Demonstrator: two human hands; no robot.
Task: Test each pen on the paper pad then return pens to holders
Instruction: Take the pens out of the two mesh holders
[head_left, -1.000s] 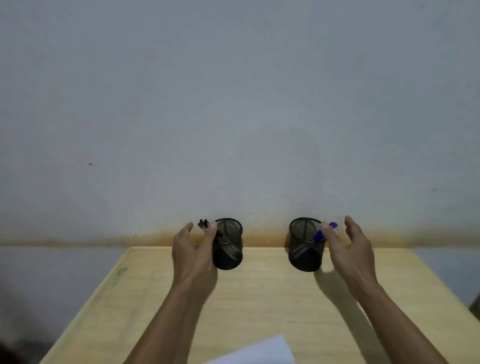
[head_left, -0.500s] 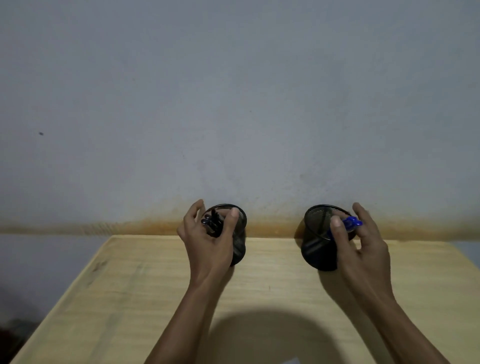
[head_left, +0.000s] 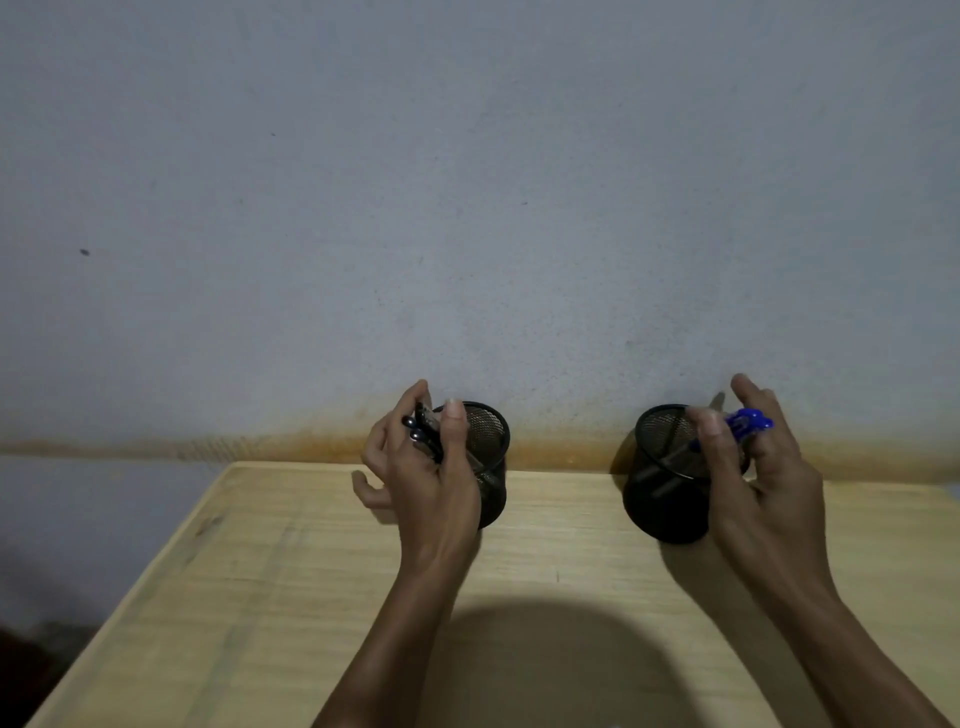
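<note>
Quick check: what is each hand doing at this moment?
Left hand: closed on black pens at the left holder.
Right hand: closed on blue pens.

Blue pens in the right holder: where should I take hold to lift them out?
Grip the blue pens by their capped tops, from above and the right. Those ends lean out over the right holder's rim toward the right hand; the barrels sit inside the mesh, so only the tops are reachable.

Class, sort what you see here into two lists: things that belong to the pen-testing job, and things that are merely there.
Belongs to the job:
black pens gripped in left hand
blue pens gripped in right hand
left mesh holder
right mesh holder

Merely there:
wooden table
grey wall
orange stain along the wall's foot
</note>
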